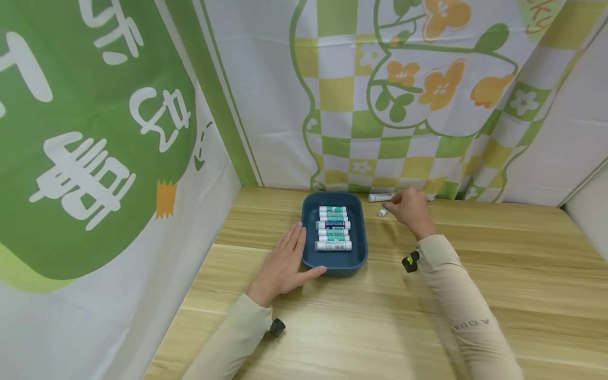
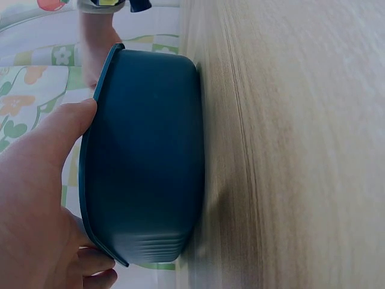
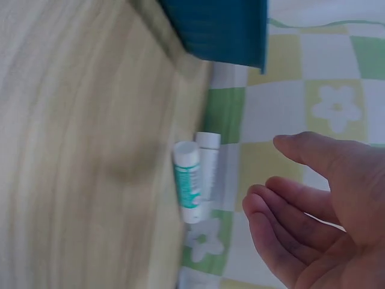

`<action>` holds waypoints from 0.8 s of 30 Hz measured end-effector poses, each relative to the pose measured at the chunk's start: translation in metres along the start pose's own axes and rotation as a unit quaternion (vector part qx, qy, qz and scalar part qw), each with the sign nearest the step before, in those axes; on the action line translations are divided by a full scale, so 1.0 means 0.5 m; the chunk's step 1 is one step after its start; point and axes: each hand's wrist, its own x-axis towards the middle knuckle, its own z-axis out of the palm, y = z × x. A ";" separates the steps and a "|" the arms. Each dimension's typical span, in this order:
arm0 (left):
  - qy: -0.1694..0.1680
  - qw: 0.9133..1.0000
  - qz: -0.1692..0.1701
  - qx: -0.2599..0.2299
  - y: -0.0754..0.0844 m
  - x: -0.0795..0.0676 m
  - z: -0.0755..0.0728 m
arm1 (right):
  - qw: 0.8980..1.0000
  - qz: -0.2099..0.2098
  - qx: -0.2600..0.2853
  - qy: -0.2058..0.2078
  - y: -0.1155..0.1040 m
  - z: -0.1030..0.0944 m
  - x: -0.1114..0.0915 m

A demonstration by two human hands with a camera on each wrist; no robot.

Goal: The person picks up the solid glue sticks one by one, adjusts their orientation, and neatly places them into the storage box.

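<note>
On tbl [image 1: 356,327] | L hand [image 1: 282,264] on tray [image 1: 359,237] | R hand [image 1: 412,210] nr 2 tubes [image 3: 190,182] | both: fingers [image 3: 266,238] spread from thumb [image 3: 313,152]

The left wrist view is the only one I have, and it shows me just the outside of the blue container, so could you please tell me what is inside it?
Observer: Several white tubes lie side by side in a row in the blue container.
Operator: Thank you. Is the right hand holding anything? I cannot make out its fingers.
Observer: In the right wrist view its thumb and fingers are parted, with nothing visible between them.
Operator: And what lies near that hand, please?
Observer: A green-labelled tube and another white tube lie close together on the table, outside the container.
</note>
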 end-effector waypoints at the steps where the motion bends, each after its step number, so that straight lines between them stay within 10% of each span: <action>1: 0.000 1.000 0.000 0.001 0.000 -0.001 0.000 | 1.000 0.010 0.001 -0.002 0.003 0.005 0.002; 24: -0.005 1.000 -0.006 -0.001 -0.004 0.000 0.003 | 0.987 0.157 0.031 0.021 0.017 0.082 0.023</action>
